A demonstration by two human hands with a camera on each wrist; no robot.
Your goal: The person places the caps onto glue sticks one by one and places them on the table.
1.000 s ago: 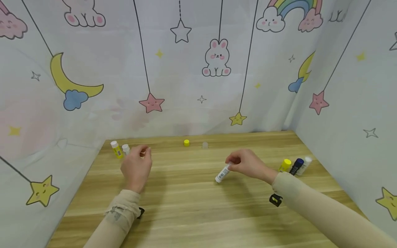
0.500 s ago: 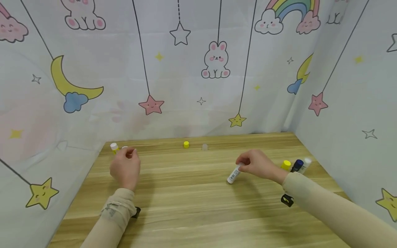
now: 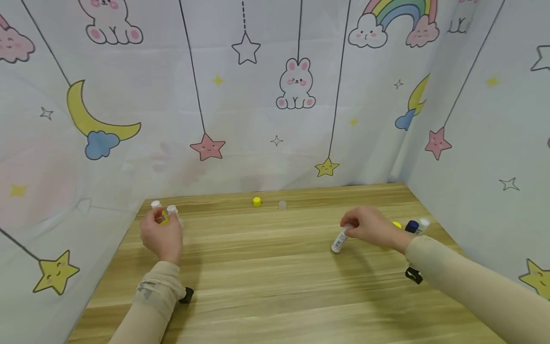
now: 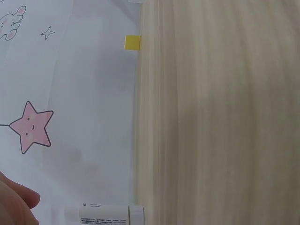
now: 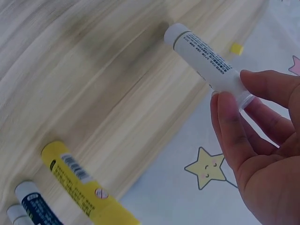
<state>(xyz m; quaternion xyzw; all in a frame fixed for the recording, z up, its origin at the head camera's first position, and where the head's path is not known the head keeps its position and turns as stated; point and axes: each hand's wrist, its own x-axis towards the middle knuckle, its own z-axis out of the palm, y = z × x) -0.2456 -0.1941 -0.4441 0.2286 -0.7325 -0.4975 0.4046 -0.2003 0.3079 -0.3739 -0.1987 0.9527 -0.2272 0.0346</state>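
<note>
My right hand [image 3: 371, 228] pinches a white glue stick [image 5: 201, 61] near one end between thumb and fingertips, holding it tilted just over the wooden table. At the left side, my left hand [image 3: 162, 236] is beside two standing glue sticks. Its thumb and fingers are parted, and part of the yellow glue stick [image 3: 165, 218] with a white top shows through the gap. Whether they touch it cannot be seen. Beside it stands a white glue stick [image 4: 105, 214], next to the thumb [image 4: 23, 194] in the left wrist view.
Along the back edge stand a small yellow cap [image 3: 257, 201] and a translucent cap [image 3: 282, 205]. On the right, partly behind my right wrist, are a yellow glue stick [image 5: 84, 187], a dark blue one [image 5: 37, 204] and a white one [image 5: 17, 214]. A printed curtain [image 3: 240, 105] borders the table [image 3: 266, 286].
My right hand has moved right with the white glue stick. My left hand has moved left to the two standing glue sticks, and its thumb and fingers have parted.
</note>
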